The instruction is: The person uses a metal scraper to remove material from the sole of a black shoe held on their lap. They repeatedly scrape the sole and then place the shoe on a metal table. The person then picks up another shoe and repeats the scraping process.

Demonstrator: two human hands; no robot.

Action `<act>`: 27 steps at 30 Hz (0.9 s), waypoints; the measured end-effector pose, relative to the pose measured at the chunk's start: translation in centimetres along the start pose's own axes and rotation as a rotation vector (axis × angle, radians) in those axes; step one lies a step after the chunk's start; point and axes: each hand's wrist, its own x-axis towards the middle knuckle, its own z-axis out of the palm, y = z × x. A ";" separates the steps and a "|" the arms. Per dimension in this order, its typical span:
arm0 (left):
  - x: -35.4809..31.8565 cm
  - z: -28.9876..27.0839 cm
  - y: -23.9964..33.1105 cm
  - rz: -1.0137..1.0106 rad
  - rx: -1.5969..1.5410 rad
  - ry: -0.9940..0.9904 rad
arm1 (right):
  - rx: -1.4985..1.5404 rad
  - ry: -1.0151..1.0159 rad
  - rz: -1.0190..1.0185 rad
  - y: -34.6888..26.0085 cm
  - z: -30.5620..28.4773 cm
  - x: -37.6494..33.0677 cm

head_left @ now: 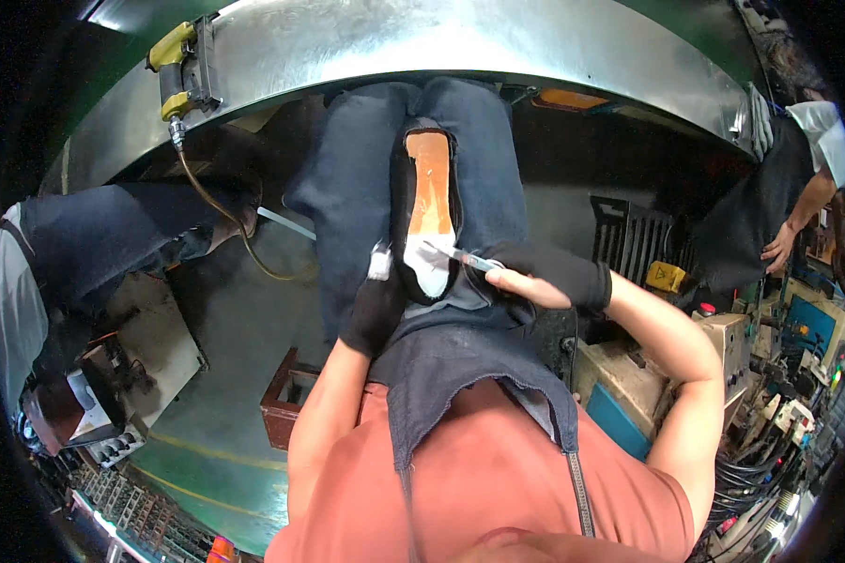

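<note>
Between my thighs rests a black shoe (456, 188), its underside up and its toe toward me. The sole side shows an orange-tan insole board (429, 178) and a white patch (430, 269) over the toe part. My left hand (374, 305), in a black glove with white on a fingertip, grips the shoe's left edge near the toe. From the right, my right hand (545, 277), also black-gloved with the thumb bare, is closed round a slim silver tool (469, 258). The tool's tip lies over the white patch; its exact kind is not clear.
A metal bench (422, 42) crosses ahead, with a yellow-green air nailer (172, 70) and its hose (207, 192) at left. Other people (113, 225) sit or stand at both sides. Right of me are machines (629, 385) and a black plastic crate (620, 235); a brown wooden box (286, 399) stands left.
</note>
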 end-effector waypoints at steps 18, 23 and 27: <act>3.8 2.0 2.9 0.072 0.425 0.012 | -0.583 -0.001 0.014 -5.3 -3.5 1.7; 2.5 -4.2 -0.9 0.002 0.508 -0.598 | -0.292 0.089 -0.247 -0.6 -0.3 3.7; -0.9 0.1 -0.1 -0.028 0.119 0.005 | -0.220 -0.040 0.177 -0.3 -0.7 0.7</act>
